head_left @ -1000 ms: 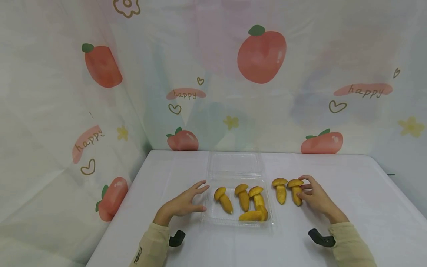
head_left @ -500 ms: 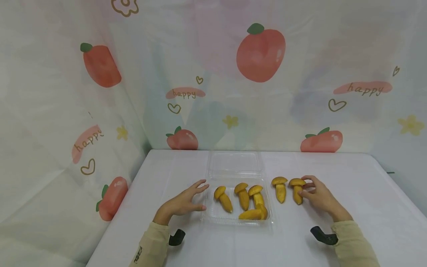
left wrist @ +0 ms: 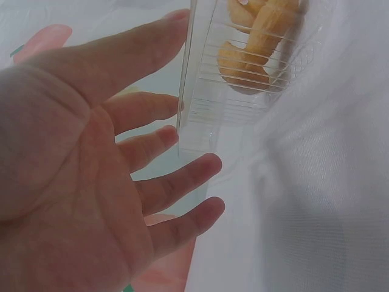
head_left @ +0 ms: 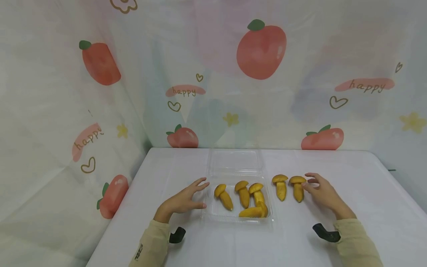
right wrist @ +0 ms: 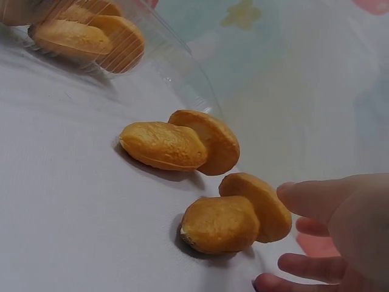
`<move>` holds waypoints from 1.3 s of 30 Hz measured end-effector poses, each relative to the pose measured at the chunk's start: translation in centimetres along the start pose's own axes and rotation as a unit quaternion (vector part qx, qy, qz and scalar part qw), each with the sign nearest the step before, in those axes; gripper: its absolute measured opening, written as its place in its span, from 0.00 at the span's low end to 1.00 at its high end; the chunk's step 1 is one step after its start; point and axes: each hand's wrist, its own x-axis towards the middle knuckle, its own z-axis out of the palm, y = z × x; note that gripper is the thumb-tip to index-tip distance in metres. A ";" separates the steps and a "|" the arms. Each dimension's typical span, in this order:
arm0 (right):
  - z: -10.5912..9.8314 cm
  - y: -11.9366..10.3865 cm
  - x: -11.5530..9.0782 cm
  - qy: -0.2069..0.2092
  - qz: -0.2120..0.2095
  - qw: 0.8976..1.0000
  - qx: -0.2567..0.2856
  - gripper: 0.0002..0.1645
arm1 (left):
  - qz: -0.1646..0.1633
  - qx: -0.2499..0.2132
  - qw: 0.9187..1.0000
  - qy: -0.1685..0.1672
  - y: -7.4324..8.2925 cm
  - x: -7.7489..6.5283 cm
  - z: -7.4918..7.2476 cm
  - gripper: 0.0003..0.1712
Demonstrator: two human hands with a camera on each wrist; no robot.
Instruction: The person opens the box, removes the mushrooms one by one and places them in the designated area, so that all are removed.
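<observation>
My left hand (head_left: pixel 181 200) is at the left side of a clear plastic box (head_left: pixel 213 218), fingers spread and fingertips right at its rim. Several yellow-brown mushrooms lie inside it, one of them a mushroom (head_left: pixel 224 197) alone on the left. Outside the box, to its right, two more lie side by side on the table: a nearer-to-box mushroom (head_left: pixel 281 188) and an outer mushroom (head_left: pixel 298 190). Just right of the outer one is my right hand (head_left: pixel 323 193), fingers loosely bent, holding nothing. In the right wrist view its thumb (right wrist: pixel 316 193) tip is close by that mushroom's cap.
The box's hinged lid (head_left: pixel 235 162) lies folded back behind it. A white cloth covers the table (head_left: pixel 200 248). Behind and to the left stand fruit-printed curtains (head_left: pixel 267 111). A black curved piece (head_left: pixel 326 233) sticks out at each wrist.
My right hand has let go of the outer mushroom and drawn slightly to the right. That mushroom has shifted a little right, away from its neighbour. The left hand stays by the box.
</observation>
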 end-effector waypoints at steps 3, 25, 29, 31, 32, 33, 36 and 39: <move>-0.2 -0.1 -0.1 -0.004 0.012 1.000 -0.002 0.35 | -0.002 -0.001 1.000 0.000 0.0 0.0 0.0 0.45; 0.0 -3.3 -0.9 0.034 -0.028 0.999 -0.012 0.35 | 0.005 -0.006 1.000 0.002 0.0 -0.1 0.0 0.45; 0.4 -4.1 -1.1 0.037 -0.045 0.998 -0.015 0.33 | 0.007 -0.006 1.000 0.003 0.0 -0.1 0.0 0.45; 0.7 -4.5 -1.2 0.033 -0.048 0.998 -0.014 0.33 | 0.007 -0.007 1.000 0.002 0.0 -0.1 0.0 0.45; 0.8 -4.6 -1.2 0.032 -0.050 0.998 -0.014 0.33 | 0.008 -0.006 1.000 0.002 -0.1 -0.1 0.0 0.45; 0.9 -4.8 -1.3 0.031 -0.051 0.998 -0.012 0.33 | 0.007 -0.005 1.000 0.002 -0.1 0.0 0.0 0.45; 1.2 -5.3 -1.4 0.034 -0.062 0.997 -0.010 0.34 | 0.005 -0.006 1.000 0.002 -0.1 0.0 0.0 0.45; 1.3 -5.8 -1.6 0.042 -0.078 0.996 -0.006 0.32 | 0.004 -0.004 1.000 0.002 -0.1 0.0 0.0 0.45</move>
